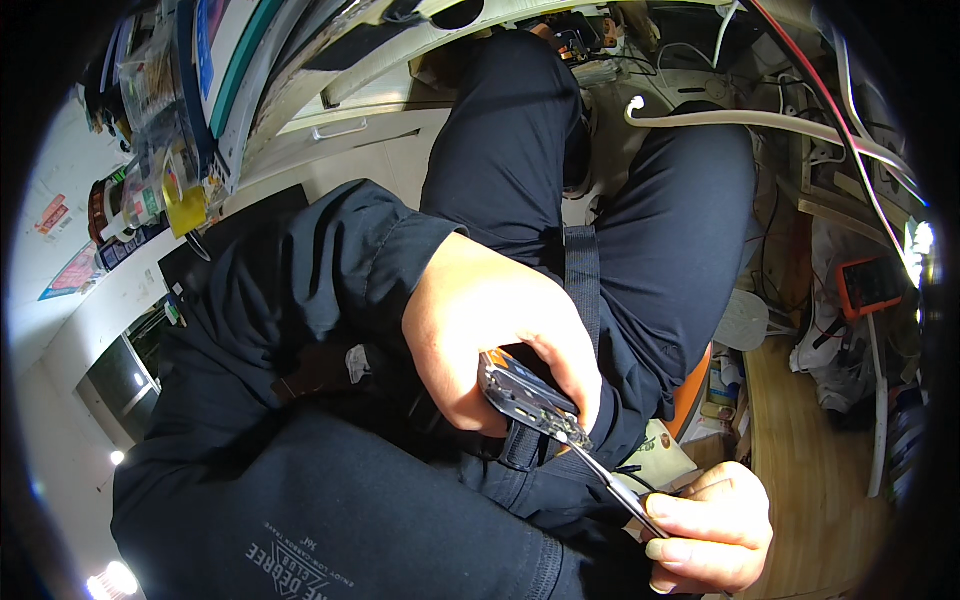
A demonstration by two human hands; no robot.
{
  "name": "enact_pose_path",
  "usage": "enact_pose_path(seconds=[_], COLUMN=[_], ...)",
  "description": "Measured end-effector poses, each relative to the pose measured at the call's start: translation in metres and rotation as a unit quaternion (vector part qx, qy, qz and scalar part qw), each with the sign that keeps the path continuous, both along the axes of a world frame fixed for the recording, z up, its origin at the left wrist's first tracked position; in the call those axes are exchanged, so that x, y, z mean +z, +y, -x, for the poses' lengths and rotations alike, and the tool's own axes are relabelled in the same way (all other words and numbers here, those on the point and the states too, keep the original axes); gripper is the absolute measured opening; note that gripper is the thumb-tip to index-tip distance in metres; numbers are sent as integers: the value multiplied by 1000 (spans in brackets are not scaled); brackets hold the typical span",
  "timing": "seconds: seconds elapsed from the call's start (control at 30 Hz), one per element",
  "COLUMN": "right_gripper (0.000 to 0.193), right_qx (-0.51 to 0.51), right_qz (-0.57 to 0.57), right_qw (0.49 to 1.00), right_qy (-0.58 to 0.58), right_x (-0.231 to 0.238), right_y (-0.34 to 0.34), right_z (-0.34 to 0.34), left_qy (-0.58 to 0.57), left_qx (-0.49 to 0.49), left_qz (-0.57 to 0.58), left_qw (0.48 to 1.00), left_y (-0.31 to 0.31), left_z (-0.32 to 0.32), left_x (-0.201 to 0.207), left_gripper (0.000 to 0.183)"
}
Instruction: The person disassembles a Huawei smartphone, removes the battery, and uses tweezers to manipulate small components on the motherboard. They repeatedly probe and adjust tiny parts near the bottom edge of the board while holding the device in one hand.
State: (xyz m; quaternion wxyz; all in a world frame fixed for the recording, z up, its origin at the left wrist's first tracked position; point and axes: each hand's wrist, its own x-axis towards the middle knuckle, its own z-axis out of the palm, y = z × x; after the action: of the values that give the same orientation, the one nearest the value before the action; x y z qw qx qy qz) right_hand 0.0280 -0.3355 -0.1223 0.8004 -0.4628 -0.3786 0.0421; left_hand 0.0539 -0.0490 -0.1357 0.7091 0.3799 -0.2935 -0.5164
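Note:
My left hand [500,315] is wrapped round a slim black phone [528,400] whose inside is laid bare, with circuit parts along its lower end and an orange patch near its upper end. Low on the right, my right hand [715,530] pinches metal tweezers [618,487] between thumb and fingers. Their thin tip meets the phone's lower right end; whether it grips any part is too small to tell. The phone is held tilted in the air above my lap, and my left palm hides part of it.
A white cable [760,119] crosses above my right knee. An orange-framed device [870,285] hangs at the right, above a wooden board [810,450]. Crowded shelf goods, among them a yellow item [186,212], stand at the upper left. A black strap [582,275] lies between my legs.

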Motion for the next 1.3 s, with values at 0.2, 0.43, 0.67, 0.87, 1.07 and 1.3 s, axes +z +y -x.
enact_pose_path(seconds=[0.2, 0.43, 0.67, 0.87, 1.07, 1.3], right_gripper=[11, 24, 32, 33, 31, 27], right_qx=[28, 81, 73, 38, 73, 102], right_qz=[83, 111, 161, 254, 307, 279], right_qw=[995, 989, 982, 958, 939, 945], right_qy=[43, 48, 61, 124, 138, 135], right_x=[13, 19, 26, 50, 61, 54], right_y=[0, -1, -1, 1, 5, 15], right_z=[-5, -13, -11, -6, -12, -18], left_qy=[32, 13, 19, -6, -31, -45], left_qx=[5, -9, 7, -4, -7, -15], left_qz=[-43, -40, -45, -40, -44, -74], left_qw=[999, 999, 999, 999, 999, 996], left_y=[0, 3, 3, 5, 2, 6], left_z=[1, 0, 5, 6, 10, 15], left_x=[4, 3, 3, 2, 2, 1], left_gripper=[39, 45, 42, 47, 51, 57])
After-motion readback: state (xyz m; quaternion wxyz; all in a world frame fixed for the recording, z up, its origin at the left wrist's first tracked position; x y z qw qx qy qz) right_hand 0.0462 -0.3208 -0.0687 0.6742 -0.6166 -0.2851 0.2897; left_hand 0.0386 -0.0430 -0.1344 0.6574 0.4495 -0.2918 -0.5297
